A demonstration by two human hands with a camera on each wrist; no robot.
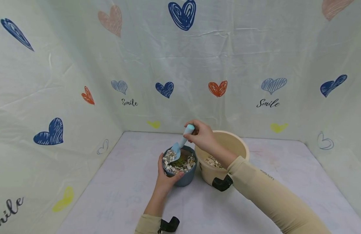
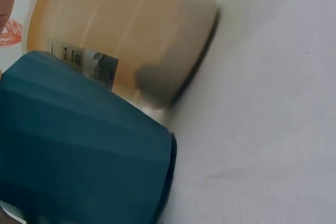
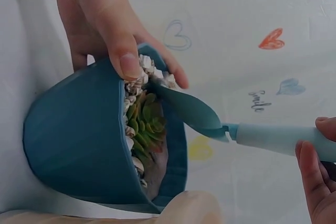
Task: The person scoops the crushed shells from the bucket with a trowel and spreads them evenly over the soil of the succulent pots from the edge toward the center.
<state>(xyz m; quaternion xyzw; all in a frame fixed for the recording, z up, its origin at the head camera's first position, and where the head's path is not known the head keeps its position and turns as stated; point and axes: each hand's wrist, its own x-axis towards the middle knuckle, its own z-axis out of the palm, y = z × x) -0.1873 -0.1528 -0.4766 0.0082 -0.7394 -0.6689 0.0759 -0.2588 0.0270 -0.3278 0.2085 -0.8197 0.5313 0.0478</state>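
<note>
My right hand grips the pale handle of a small blue trowel. Its blade dips among white pebbles at the left side of a blue plant pot. In the right wrist view a green succulent grows inside, with pebbles along one side of it and a smoother bare patch on the other. My left hand holds the pot by its left rim, thumb over the near edge and fingers round the outside. The pot stands upright on the table.
A larger cream bucket with more pebbles at its bottom stands right beside the pot, under my right forearm. A white cloth covers the table. Behind hangs a pale curtain printed with hearts.
</note>
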